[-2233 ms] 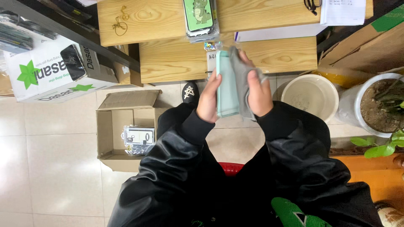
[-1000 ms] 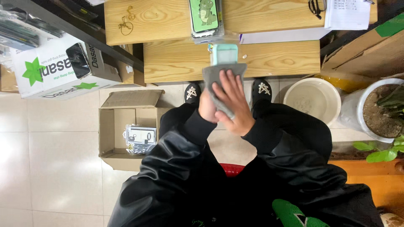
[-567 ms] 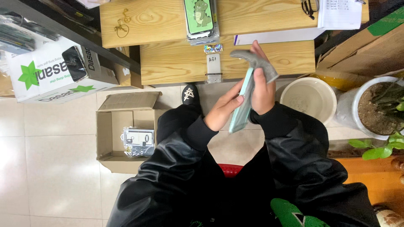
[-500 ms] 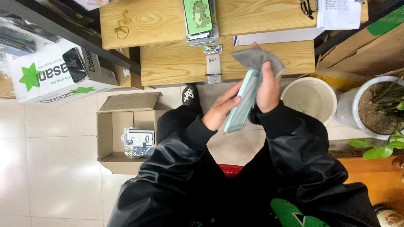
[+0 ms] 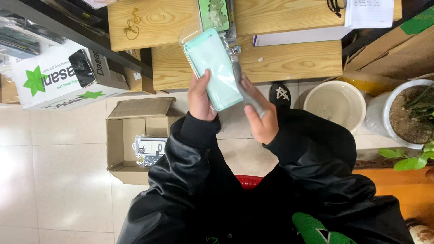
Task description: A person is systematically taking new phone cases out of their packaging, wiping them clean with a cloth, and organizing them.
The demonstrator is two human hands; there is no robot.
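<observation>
Up close, the left hand (image 5: pixel 200 100) has its fingers wrapped round the lower left edge of a mint-green phone case (image 5: pixel 213 70), thumb pressed along its side, so the case stands tilted with its top leaning away from the person and toward the wooden bench (image 5: pixel 289 63). That case sits inside a clear plastic sleeve (image 5: pixel 192 36), whose loose mouth sticks out past the case's upper end. Across from it, the right hand (image 5: pixel 260 118) is closed on a grey strip (image 5: pixel 246 92) that runs up along the case's right edge; whether that strip is a flap of the sleeve or a separate piece I cannot tell. Both hands hover just in front of the bench, over the tiled floor. On the bench, right behind the case's top, lies a green packaged item (image 5: pixel 214 12), and farther right a sheet of white paper (image 5: pixel 368 12). Left of the bench stands a white carton with green stars (image 5: pixel 63 79). Below the bench on the floor, left of the person's black sleeve, an open cardboard box (image 5: pixel 131 138) holds small packets. Right of the bench sit a pale bucket (image 5: pixel 337 106) and a potted plant (image 5: pixel 409 115), with a black shoe (image 5: pixel 280 95) between bucket and hands.
</observation>
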